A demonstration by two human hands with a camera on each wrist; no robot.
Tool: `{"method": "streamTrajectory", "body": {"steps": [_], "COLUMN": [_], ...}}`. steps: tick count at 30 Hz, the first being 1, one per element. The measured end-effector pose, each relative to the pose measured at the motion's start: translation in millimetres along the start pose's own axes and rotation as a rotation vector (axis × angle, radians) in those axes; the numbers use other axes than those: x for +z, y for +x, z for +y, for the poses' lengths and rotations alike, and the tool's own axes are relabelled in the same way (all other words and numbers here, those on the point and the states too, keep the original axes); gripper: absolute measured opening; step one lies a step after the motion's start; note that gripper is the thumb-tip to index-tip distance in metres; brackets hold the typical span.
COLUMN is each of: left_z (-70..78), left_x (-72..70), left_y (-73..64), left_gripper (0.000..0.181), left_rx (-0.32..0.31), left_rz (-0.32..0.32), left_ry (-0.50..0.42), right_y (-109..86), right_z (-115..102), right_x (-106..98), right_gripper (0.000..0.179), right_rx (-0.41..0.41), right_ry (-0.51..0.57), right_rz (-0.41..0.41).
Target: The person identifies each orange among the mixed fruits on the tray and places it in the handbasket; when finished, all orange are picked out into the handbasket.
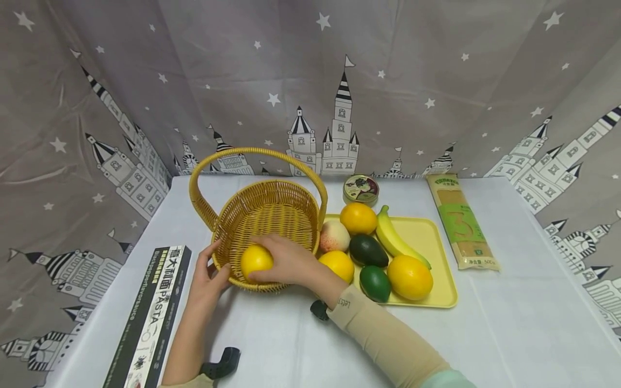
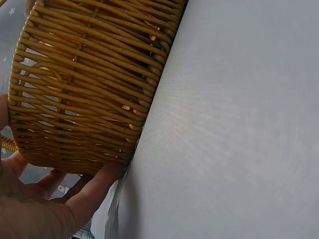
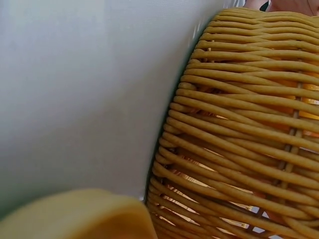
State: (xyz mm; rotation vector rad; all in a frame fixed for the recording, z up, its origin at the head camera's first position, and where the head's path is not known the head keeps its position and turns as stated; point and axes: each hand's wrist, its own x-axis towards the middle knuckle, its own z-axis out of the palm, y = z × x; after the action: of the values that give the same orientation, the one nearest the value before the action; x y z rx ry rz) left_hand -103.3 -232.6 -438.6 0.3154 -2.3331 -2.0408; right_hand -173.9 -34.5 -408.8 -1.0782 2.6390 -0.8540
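Observation:
A round yellow fruit (image 1: 256, 261) is inside the wicker basket (image 1: 317, 249), near its front wall, with my right hand (image 1: 283, 260) gripping it from above and the right. My left hand (image 1: 207, 275) holds the basket's left front side, the thumb at the rim. In the left wrist view, the left fingers (image 2: 94, 191) curve round the woven wall (image 2: 84, 99), close to the tabletop. The right wrist view shows the basket's outer weave (image 3: 239, 129), which hides the right hand's grip.
A yellow tray (image 1: 439, 264) right of the basket bears a peach, a banana, an avocado, a green fruit and several yellow-orange fruits. Behind it stands a round tin (image 1: 360, 190). A noodle packet (image 1: 462, 222) lies right; a pasta box (image 1: 147, 318) lies left. The basket's handle (image 1: 257, 152) arches upward.

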Motion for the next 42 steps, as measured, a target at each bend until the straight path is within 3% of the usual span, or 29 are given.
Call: {"method": "streamTrajectory", "body": {"steps": [9, 18, 25, 34, 42], "left_z": [0.6, -4.4, -1.1, 0.9, 1.2], "left_x": [-1.1, 1.9, 0.0, 0.9, 1.3], "left_y": [-0.1, 0.5, -1.5, -2.1, -2.9], "left_gripper": [0.063, 0.063, 0.062, 0.062, 0.061], "left_rx": [0.004, -0.001, 0.005, -0.004, -0.005], "left_rz": [0.005, 0.001, 0.006, 0.010, 0.017], "left_ry": [0.033, 0.032, 0.022, 0.019, 0.026], "right_y": [-1.4, -22.3, -53.6, -109.4, -166.5], "right_z": [0, 6, 1, 17, 59], "right_x": [-1, -12, -42, -95, -133], "right_gripper": [0.079, 0.074, 0.073, 0.078, 0.075], "right_rx": [-0.013, -0.024, -0.023, -0.061, 0.127], "right_ry": [0.007, 0.233, 0.371, 0.402, 0.328], "right_rz": [0.085, 0.187, 0.295, 0.555, 0.738]}}
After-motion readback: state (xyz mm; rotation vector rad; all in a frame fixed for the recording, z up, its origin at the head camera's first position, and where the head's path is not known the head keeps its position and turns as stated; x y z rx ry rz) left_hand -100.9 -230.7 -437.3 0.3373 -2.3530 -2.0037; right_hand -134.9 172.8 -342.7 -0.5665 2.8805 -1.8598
